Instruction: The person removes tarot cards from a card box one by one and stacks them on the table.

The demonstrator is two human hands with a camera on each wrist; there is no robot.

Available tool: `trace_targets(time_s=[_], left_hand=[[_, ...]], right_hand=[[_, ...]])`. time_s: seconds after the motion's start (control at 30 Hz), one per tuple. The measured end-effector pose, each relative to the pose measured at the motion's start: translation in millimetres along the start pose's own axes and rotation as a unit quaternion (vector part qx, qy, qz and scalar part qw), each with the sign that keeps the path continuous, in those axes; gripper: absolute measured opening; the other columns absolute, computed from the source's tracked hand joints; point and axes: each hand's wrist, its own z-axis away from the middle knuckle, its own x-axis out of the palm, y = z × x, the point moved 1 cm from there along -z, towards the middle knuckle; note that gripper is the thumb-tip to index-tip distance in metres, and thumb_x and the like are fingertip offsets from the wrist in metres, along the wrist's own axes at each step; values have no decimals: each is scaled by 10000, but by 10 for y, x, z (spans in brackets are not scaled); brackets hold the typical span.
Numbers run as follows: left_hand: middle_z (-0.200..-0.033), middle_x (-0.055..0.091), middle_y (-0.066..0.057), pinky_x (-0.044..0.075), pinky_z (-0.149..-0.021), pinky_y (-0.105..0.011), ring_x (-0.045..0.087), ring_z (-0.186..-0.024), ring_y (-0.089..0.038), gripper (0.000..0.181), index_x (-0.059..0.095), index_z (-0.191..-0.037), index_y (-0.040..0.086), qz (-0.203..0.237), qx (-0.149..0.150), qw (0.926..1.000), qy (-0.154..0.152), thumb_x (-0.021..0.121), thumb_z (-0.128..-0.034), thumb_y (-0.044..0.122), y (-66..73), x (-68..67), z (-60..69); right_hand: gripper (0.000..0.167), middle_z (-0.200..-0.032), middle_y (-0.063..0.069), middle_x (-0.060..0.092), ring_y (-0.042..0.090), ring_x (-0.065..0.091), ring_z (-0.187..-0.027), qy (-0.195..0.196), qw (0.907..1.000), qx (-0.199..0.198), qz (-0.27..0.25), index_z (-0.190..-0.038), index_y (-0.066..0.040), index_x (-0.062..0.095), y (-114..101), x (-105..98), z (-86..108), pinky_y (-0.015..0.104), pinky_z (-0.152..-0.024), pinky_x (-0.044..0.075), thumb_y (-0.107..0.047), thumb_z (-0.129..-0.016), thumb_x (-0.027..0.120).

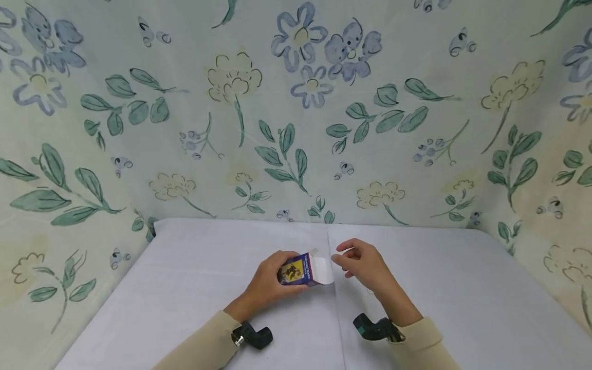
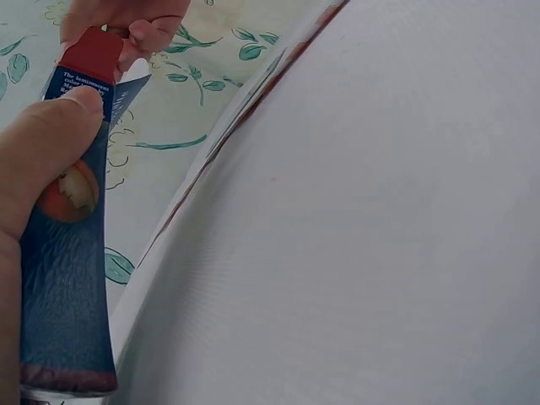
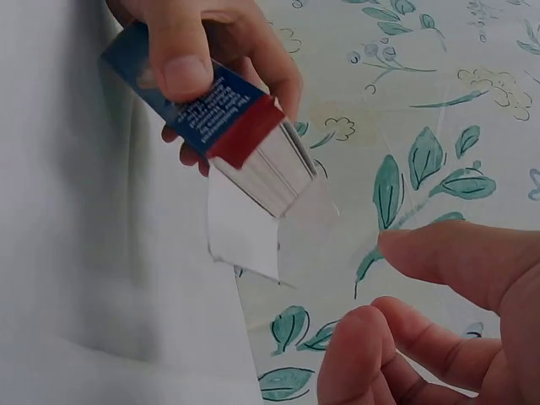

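Observation:
My left hand (image 1: 268,281) grips a small blue card box (image 1: 295,271) above the table, its thumb lying along the narrow side in the left wrist view. The box is tilted, its end with a red band facing right. A white flap (image 3: 245,226) hangs folded out from that end. Inside, the pale edges of a stack of cards (image 3: 270,173) show in the right wrist view. Just right of the flap, my right hand (image 1: 368,264) hovers, touching nothing. Its thumb and fingers are loosely bent with a gap between them.
A white cloth (image 1: 203,257) covers the table under both hands. Behind it hangs a curtain (image 1: 296,154) with painted flowers and leaves. Each wrist carries a black camera mount, the left mount (image 1: 254,336) and the right mount (image 1: 370,327).

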Motion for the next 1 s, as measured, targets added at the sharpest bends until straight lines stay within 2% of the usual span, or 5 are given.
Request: trace_targets(time_s=[0.23, 0.47, 0.7, 1.0], left_hand=[[-1205, 575, 100, 484, -858, -298, 521, -1004, -69, 745, 529, -1329, 217, -88, -114, 9998, -104, 735, -735, 616, 2, 20, 19], [-1187, 576, 97, 480, -845, -294, 518, -990, -72, 764, 534, -1331, 164, -146, 16, 9998, -96, 734, -742, 608, 12, -6, -7], [-1164, 573, 136, 473, -829, -275, 515, -965, -50, 715, 541, -1306, 237, -75, 20, 9999, -122, 747, -728, 606, 0, -25, -3], [-1156, 580, 119, 469, -805, -269, 522, -942, -59, 734, 546, -1314, 192, -35, 160, 9998, -121, 760, -731, 582, -24, -8, -2]], right_hand=[[310, -784, 64, 606, 192, 582, -677, -172, 9992, -13, -361, -1073, -62, 634, 12, 167, 28, 299, -609, 545, -243, -846, 742], [290, -783, 68, 610, 202, 581, -689, -418, 9971, -83, -633, -1076, -66, 636, -36, 243, 52, 309, -611, 544, -220, -851, 735], [236, -785, 64, 628, 202, 593, -659, -593, 9955, -59, -733, -1035, -92, 642, -41, 306, 62, 307, -609, 543, -208, -851, 735], [251, -791, 53, 633, 195, 583, -635, -707, 9949, -73, -722, -1027, -83, 640, -38, 341, 83, 306, -610, 539, -223, -845, 742]])
